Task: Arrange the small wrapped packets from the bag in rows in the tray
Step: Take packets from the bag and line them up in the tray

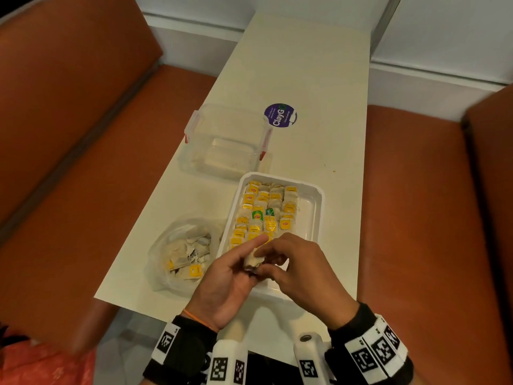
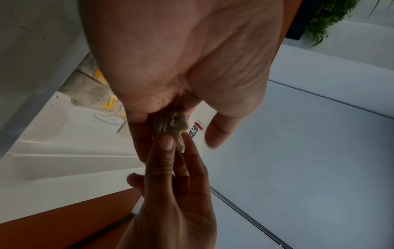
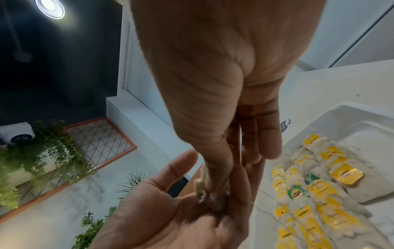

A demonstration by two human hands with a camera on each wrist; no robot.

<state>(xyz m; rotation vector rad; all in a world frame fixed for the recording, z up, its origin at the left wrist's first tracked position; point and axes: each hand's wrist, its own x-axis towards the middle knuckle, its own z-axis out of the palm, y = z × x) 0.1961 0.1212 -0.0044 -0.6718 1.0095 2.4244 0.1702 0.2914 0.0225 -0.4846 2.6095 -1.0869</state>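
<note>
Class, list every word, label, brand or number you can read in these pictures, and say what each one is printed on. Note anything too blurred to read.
"ClayGo": white letters on the round purple sticker stuck on the long cream table.
Smaller white lines on that sticker: too small to read.
Yellow and green paper tags of the tea bags in the white plastic tray: small logo print, too blurred to read.
Black-and-white square markers on the wristbands: patterns, no words.

Clear lidded container (image 1: 222, 143) beside purple sticker (image 1: 280, 115); orange benches (image 1: 416, 218).
</note>
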